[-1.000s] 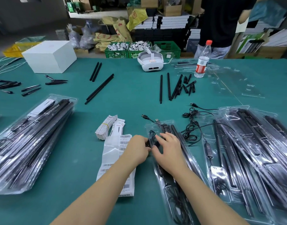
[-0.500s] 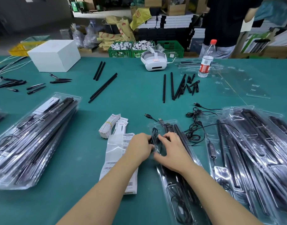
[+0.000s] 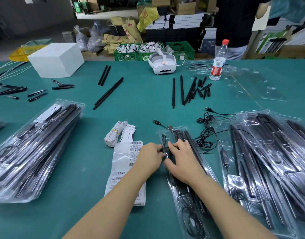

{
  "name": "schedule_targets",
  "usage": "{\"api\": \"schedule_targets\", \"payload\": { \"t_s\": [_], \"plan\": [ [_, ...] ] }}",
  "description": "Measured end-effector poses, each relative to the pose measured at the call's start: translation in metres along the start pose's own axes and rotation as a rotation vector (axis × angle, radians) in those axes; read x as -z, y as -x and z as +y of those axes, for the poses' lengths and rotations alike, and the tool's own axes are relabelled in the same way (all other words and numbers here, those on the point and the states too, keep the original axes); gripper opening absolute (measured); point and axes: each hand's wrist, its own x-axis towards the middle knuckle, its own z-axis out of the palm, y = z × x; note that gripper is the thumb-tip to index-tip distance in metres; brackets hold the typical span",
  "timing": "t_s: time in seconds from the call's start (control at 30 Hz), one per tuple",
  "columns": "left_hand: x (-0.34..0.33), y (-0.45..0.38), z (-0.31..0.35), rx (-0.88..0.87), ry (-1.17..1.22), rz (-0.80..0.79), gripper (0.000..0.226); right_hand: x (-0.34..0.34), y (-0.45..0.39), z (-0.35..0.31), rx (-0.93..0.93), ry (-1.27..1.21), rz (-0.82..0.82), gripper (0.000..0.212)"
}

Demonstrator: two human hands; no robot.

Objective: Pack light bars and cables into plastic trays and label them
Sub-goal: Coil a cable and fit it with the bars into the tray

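A clear plastic tray (image 3: 178, 195) lies lengthwise in front of me with black light bars (image 3: 191, 140) and a coiled black cable (image 3: 191, 219) in it. My left hand (image 3: 149, 157) pinches a black cable piece (image 3: 166, 151) at the tray's left edge near its far end. Beside it, my right hand (image 3: 182, 159) lies over the tray, fingers spread on the bars and thumb against the same cable piece. A white sheet of barcode labels (image 3: 122, 161) sits under my left wrist.
Stacks of packed trays lie at the left (image 3: 32, 145) and right (image 3: 269, 161). Loose cables (image 3: 207, 133), loose light bars (image 3: 182, 90), banded tags (image 3: 113, 137), a water bottle (image 3: 218, 61), a headset (image 3: 163, 63) and a white box (image 3: 57, 59) sit beyond. A person (image 3: 234, 23) stands across the table.
Both hands stay at the tray's far left edge, fingers shifting slightly on the cable piece. My head view has drifted a little.
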Motion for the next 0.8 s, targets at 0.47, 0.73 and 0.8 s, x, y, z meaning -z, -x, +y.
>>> {"api": "schedule_targets", "payload": {
  "t_s": [0.47,0.73,0.8],
  "plan": [
    [-0.008,0.015,-0.021,-0.379,-0.747,0.022,0.059,-0.003,0.001,0.001,-0.002,-0.004,0.033,0.066],
    [0.015,0.01,-0.035,-0.586,-0.734,-0.064,0.047,-0.001,0.003,-0.001,0.017,-0.002,0.069,0.064],
    [0.024,0.01,-0.035,-0.517,-0.524,-0.056,0.043,-0.001,0.003,-0.002,0.011,0.039,0.051,0.065]
  ]
}}
